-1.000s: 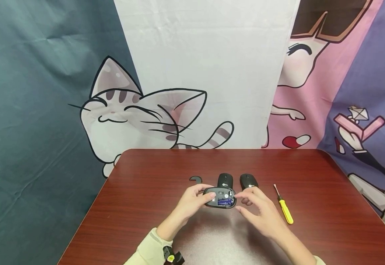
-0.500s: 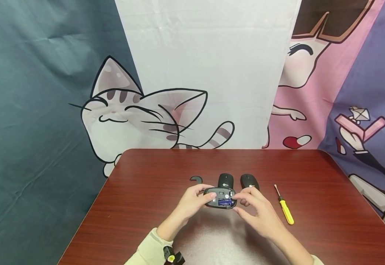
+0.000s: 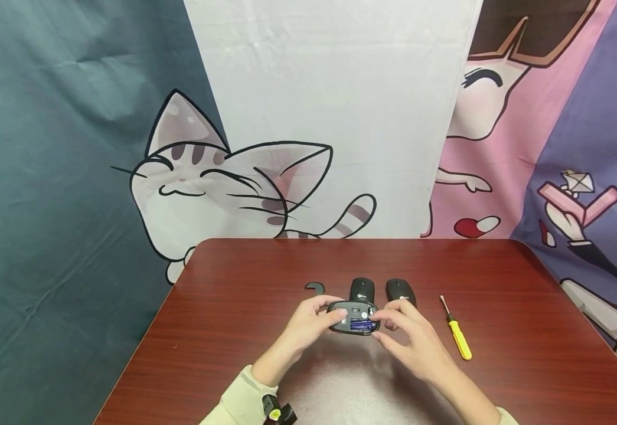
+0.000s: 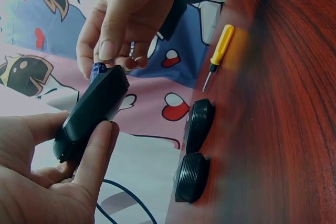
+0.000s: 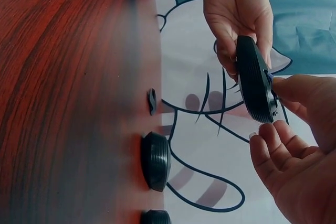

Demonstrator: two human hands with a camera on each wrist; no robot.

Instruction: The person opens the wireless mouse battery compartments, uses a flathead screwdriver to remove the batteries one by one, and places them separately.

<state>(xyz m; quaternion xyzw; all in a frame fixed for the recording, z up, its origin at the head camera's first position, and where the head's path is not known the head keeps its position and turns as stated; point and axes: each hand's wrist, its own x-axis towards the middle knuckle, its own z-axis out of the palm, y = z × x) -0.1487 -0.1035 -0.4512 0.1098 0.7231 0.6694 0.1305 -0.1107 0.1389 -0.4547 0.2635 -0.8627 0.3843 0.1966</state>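
My left hand (image 3: pixel 308 321) grips a black computer mouse (image 3: pixel 344 324), its underside turned up and its battery compartment uncovered. Thumb and fingers hold it at its left end. Blue batteries (image 3: pixel 361 324) lie in the bay. Thumb and index finger of my right hand (image 3: pixel 420 339) pinch at a battery's right end. In the left wrist view, the blue battery end (image 4: pixel 97 70) sticks up past the mouse body, close under the right thumb (image 4: pixel 107 50). Other right fingers (image 5: pixel 270 145) curl beside the mouse's end. Most of the bay is hidden in both wrist views.
Two more black mice stand on the table behind the hands, one in the middle (image 3: pixel 362 288) and one to the right (image 3: pixel 400 290). A curved black cover (image 3: pixel 315 287) lies left of them. A yellow-handled screwdriver (image 3: pixel 458 337) lies at the right on the red-brown table (image 3: pixel 223 330).
My right hand has shifted slightly left, its index fingertip moving from the mouse's right edge onto the battery end. The left hand still holds the mouse in nearly the same place.
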